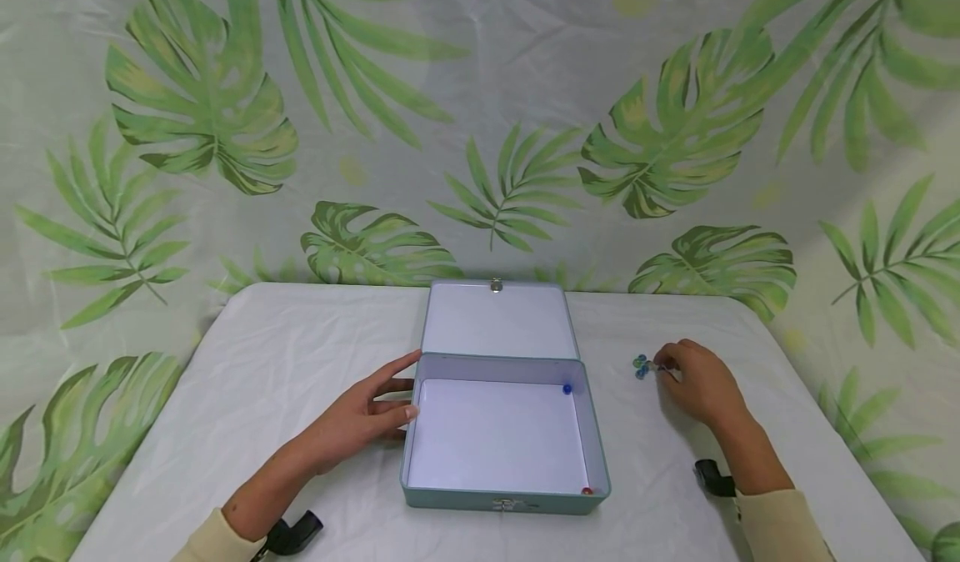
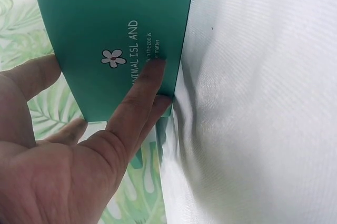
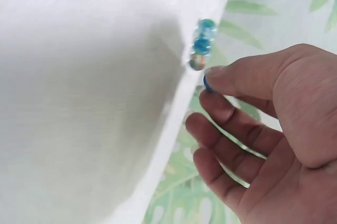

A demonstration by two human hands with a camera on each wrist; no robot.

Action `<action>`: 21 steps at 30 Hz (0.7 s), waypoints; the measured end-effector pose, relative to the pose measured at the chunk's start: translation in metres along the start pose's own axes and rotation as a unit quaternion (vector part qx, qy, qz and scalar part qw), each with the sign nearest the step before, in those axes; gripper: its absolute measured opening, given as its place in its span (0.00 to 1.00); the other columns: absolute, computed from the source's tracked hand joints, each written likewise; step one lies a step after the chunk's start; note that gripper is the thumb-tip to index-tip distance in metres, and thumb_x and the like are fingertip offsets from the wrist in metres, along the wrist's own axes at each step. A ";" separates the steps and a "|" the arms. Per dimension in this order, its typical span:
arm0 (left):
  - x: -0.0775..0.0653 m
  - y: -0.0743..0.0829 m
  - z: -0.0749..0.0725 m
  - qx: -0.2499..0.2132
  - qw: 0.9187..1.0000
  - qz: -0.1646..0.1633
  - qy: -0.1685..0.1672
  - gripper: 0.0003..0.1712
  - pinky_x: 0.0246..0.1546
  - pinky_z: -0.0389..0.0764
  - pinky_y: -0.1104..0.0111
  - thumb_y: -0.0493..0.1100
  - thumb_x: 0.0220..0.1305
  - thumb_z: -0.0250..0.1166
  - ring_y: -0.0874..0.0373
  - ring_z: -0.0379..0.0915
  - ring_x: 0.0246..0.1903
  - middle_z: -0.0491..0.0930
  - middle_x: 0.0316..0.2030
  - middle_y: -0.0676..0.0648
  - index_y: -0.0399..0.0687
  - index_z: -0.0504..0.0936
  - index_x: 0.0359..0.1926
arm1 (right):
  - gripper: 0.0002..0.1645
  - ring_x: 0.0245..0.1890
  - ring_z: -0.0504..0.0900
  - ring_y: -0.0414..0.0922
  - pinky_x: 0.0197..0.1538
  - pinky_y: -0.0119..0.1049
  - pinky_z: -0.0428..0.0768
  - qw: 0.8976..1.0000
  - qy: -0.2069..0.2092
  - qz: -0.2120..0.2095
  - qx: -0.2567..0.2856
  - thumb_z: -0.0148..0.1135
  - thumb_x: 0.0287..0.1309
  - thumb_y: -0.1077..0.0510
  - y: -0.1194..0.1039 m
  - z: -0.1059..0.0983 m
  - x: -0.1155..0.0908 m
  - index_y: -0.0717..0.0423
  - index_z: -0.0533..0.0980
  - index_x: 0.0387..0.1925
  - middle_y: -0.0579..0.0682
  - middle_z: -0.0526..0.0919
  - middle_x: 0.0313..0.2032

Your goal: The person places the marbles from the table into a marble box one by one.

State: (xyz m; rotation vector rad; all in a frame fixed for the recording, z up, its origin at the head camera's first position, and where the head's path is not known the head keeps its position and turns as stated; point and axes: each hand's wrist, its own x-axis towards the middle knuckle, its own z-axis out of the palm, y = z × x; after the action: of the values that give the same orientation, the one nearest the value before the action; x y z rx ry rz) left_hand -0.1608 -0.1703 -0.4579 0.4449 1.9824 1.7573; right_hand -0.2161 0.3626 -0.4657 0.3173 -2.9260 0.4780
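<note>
A teal metal box (image 1: 457, 500) sits on the table with its lid (image 1: 498, 320) folded back. Inside it, a blue marble (image 1: 567, 389) lies in the far right corner and a red marble (image 1: 587, 491) in the near right corner. My left hand (image 1: 345, 424) rests against the box's left side, fingers spread on the printed wall (image 2: 113, 3). Over to the right, my right hand (image 1: 701, 383) pinches a blue marble (image 3: 206, 83) between thumb and forefinger. Just beyond those fingertips is a small cluster of green and blue marbles (image 1: 641, 363) on the cloth.
A white cloth (image 1: 300, 337) covers the table. Behind it hangs a leaf-printed curtain (image 1: 517, 62). The lid's far edge reaches close to the table's back edge. Black devices (image 1: 715, 479) are strapped at both wrists.
</note>
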 end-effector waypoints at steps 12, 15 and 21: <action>-0.001 0.002 0.001 0.004 1.000 -0.003 0.005 0.47 0.57 0.85 0.50 0.46 0.76 0.69 0.35 0.73 0.68 0.61 0.77 0.31 0.68 0.53 0.85 | 0.10 0.41 0.84 0.56 0.44 0.56 0.82 0.996 0.058 -0.071 0.012 0.71 0.60 0.70 -0.035 -0.020 -0.005 0.60 0.85 0.43 0.52 0.83 0.39; -0.001 0.002 0.000 0.003 1.000 -0.003 0.007 0.47 0.57 0.85 0.49 0.46 0.75 0.69 0.35 0.73 0.68 0.61 0.77 0.32 0.70 0.54 0.85 | 0.11 0.41 0.85 0.54 0.43 0.54 0.83 0.993 0.077 -0.093 0.017 0.73 0.58 0.71 -0.048 -0.024 -0.007 0.58 0.85 0.42 0.50 0.84 0.39; -0.001 0.001 0.000 0.004 1.000 0.004 0.006 0.47 0.58 0.84 0.47 0.46 0.76 0.69 0.34 0.73 0.68 0.61 0.77 0.31 0.69 0.54 0.85 | 0.13 0.41 0.86 0.51 0.42 0.52 0.83 0.987 0.093 -0.125 0.023 0.75 0.56 0.72 -0.075 -0.029 -0.010 0.56 0.86 0.41 0.49 0.85 0.40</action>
State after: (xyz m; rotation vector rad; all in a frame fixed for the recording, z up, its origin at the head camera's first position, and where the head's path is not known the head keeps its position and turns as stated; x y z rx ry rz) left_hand -0.1601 -0.1702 -0.4570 0.4467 2.0002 1.7613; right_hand -0.1852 0.3049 -0.4186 0.6023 -2.6498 0.5058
